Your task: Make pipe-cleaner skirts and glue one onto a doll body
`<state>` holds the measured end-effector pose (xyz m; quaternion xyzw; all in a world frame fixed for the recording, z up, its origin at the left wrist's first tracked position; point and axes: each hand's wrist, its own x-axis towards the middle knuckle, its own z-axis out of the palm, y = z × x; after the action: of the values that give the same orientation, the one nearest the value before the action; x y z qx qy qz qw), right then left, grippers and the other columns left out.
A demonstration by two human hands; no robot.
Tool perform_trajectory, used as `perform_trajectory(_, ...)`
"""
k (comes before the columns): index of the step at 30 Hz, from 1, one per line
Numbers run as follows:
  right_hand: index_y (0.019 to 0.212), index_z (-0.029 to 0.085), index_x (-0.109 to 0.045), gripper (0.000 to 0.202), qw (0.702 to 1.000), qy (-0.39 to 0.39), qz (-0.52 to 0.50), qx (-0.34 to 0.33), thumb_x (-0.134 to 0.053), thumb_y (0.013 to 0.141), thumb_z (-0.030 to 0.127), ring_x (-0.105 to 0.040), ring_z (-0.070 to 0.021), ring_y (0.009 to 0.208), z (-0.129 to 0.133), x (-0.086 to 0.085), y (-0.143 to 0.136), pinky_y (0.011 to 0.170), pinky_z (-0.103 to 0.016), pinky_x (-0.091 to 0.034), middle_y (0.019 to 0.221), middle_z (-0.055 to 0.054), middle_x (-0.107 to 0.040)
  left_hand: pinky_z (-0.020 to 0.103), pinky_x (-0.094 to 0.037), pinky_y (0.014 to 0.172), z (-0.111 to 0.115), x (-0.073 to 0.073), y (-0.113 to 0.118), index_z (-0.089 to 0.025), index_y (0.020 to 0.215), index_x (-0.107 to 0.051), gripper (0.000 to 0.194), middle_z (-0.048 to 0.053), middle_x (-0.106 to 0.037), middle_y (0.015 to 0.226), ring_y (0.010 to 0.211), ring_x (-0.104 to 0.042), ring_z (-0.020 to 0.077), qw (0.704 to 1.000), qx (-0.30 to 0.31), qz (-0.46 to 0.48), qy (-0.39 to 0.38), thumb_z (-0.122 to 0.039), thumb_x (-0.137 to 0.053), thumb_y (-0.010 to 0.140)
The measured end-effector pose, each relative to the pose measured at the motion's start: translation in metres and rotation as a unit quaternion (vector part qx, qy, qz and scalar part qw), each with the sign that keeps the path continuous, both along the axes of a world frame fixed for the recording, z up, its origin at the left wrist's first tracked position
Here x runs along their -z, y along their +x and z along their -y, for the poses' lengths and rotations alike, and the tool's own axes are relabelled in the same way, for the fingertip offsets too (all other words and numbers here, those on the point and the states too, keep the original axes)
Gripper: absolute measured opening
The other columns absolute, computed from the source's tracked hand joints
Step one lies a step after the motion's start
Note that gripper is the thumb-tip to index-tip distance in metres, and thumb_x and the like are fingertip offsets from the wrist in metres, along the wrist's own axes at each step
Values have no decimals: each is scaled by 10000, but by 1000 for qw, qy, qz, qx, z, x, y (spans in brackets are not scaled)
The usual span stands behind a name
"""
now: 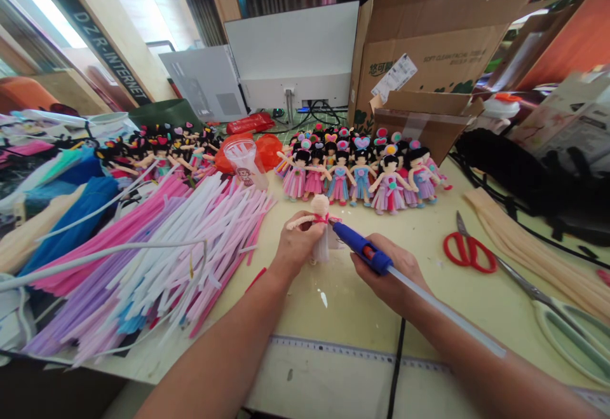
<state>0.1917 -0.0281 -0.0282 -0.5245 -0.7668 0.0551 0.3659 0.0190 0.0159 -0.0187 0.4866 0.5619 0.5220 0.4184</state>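
My left hand (301,245) pinches a small unfinished doll (319,206) near the middle of the table. The doll has a cream head without hair, cream arms, a red band at the neck and a whitish lower part. In my right hand (391,273) is a blue glue gun (362,247), with a long translucent glue stick (443,311) coming out of its back end. The gun's nozzle points left and meets the doll's upper body at the red band; whether it touches cannot be made out.
Finished dolls (340,177) stand behind my hands. Pink, white and purple fuzzy strips (157,247) cover the left side. Red scissors (469,250) and green-handled scissors (567,323) lie right. A cup (245,161), a cardboard box (424,44) and a black cord (396,368) are around.
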Motion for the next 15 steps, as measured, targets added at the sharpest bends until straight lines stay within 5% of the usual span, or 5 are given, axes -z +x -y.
perform_trajectory(15, 647, 241, -424, 231, 1000, -8, 5, 11, -512, 801, 388, -447, -110, 445, 0, -5, 0, 460, -221, -338, 535, 48, -480, 215, -380, 481, -1, 3, -3, -172, 706, -598, 124, -34, -544, 588, 527, -506, 108, 1000, 18, 19, -8, -269, -614, 632)
